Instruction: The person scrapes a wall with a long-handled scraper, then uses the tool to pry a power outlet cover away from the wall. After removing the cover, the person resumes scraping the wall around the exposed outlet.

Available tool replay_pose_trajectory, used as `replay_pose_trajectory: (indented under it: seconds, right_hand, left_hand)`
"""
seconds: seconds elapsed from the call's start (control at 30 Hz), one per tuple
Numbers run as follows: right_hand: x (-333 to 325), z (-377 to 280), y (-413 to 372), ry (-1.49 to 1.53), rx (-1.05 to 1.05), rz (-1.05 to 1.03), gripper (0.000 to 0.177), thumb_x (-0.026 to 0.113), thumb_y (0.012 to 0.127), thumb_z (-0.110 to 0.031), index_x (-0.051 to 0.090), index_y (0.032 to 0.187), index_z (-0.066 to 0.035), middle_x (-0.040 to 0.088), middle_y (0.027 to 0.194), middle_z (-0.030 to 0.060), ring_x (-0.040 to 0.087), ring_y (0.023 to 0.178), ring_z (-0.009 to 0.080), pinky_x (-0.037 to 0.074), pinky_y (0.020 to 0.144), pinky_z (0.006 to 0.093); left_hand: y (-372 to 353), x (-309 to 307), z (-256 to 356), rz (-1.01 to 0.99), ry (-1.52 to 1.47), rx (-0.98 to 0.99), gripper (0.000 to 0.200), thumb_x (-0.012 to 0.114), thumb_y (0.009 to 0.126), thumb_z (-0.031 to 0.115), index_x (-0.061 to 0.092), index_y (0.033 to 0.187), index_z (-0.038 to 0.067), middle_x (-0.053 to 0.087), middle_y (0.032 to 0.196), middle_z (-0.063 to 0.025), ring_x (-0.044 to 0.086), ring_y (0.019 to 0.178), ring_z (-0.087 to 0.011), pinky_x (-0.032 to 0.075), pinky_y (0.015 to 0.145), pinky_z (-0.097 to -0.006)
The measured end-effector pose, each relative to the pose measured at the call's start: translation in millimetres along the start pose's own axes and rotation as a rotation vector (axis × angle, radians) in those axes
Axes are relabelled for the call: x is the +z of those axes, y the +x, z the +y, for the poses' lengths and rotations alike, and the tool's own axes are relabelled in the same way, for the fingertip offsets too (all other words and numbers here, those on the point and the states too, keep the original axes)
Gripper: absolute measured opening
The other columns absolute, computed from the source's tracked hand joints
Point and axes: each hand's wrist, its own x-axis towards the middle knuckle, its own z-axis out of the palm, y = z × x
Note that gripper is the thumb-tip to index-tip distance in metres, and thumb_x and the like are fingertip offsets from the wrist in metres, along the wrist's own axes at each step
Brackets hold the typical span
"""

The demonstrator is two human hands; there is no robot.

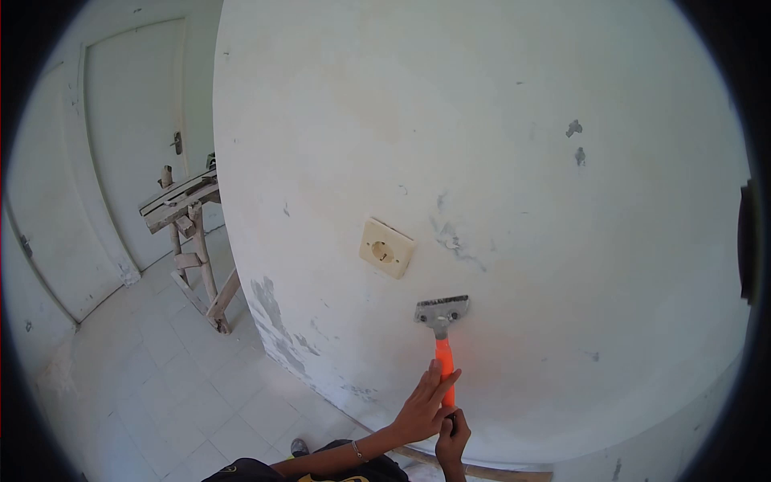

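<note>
A wall scraper [443,347] with a bright orange handle and a wide metal blade head points up against the white wall [562,241]. My left hand [419,408], with a bracelet at the wrist, has its fingers laid over the middle of the handle. Lower down, my right hand [453,438] is closed round the handle's end. The blade edge is just below and to the right of a cream wall socket [387,247], which is mounted at a tilt in this view. Grey scuffed patches mark the wall above the blade.
At the left, behind the wall's corner, stands a rough wooden trestle [193,221] with things lying on top. Beyond it are white doors [132,120]. Pale tiles cover the floor [169,369]. Paint has flaked off low near the wall's corner. A dark object [747,241] borders the right side.
</note>
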Motion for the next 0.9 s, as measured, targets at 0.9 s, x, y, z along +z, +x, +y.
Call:
replay_pose_trajectory:
  seconds: [0.9]
  right_hand:
    - [4, -3, -8, -0.033, 0.012, -0.03, 0.032, 0.05, 0.1, -0.027, 0.056, 0.095, 0.004, 0.049, 0.068, 0.0011, 0.043, 0.063, 0.0072, 0.034, 0.054, 0.0255]
  left_hand:
    - [-8, -6, 7, -0.017, -0.023, -0.077, 0.063, 0.064, 0.091, 0.01, 0.038, 0.148, 0.015, 0.002, 0.159, -0.0338, 0.015, 0.147, -0.0492, 0.033, 0.112, -0.0494]
